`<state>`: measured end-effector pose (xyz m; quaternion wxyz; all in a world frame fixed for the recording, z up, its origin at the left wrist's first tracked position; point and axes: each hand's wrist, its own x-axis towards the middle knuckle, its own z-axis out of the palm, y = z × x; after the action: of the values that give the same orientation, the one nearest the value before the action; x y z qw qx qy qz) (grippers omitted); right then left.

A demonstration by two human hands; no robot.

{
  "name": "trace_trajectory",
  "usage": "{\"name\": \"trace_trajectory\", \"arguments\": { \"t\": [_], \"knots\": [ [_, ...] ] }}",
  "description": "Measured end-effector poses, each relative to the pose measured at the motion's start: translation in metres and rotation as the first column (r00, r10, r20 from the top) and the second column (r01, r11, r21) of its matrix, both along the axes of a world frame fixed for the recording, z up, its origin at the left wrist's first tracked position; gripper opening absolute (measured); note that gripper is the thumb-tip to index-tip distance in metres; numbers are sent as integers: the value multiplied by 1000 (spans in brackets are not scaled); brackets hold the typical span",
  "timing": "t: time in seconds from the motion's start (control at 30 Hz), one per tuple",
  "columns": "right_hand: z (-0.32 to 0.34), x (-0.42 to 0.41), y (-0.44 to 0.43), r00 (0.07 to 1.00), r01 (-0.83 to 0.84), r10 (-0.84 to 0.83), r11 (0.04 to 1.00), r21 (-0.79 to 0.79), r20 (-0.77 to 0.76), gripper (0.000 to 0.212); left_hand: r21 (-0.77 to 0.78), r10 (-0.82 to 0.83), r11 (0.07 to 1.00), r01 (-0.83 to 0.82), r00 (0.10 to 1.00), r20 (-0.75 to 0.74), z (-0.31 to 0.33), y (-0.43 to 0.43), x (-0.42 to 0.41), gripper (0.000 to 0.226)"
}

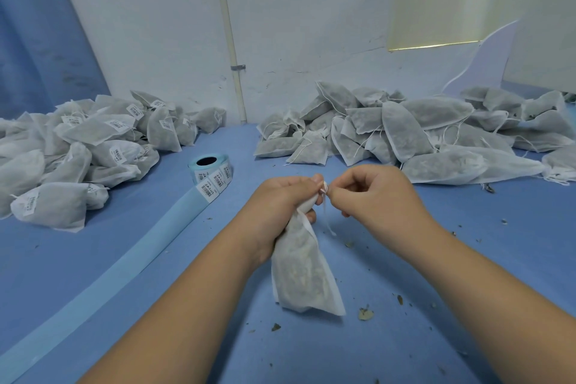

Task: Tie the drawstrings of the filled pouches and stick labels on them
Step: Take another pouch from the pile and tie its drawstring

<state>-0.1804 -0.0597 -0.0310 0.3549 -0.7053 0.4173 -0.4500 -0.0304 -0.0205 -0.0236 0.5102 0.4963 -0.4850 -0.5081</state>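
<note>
My left hand grips the gathered neck of a white mesh pouch filled with dried herbs; the pouch hangs down toward me over the blue table. My right hand pinches the white drawstring right at the pouch's neck, and a loose string end dangles below. A roll of barcode labels stands to the left of my hands, its blue backing strip trailing toward the near left edge. A heap of labelled pouches lies at the left. A heap of unlabelled pouches with loose strings lies at the back right.
The blue table carries scattered dried leaf bits near my right forearm. A white wall with a vertical pipe closes off the back. A blue curtain hangs at the far left.
</note>
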Motion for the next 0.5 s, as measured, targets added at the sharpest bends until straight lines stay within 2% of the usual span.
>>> {"name": "trace_trajectory", "arguments": {
  "t": [0.27, 0.5],
  "knots": [
    [-6, 3, -3, 999, 48, -50, 993, -108, -18, 12, -18, 60, 998, -60, 998, 1, -4, -2, -4, 32],
    [-3, 2, 1, 1000, -1, -1, 989, -148, -13, 8, -45, 137, 989, -138, 991, -8, -4, -2, -4, 31]
  ]
}}
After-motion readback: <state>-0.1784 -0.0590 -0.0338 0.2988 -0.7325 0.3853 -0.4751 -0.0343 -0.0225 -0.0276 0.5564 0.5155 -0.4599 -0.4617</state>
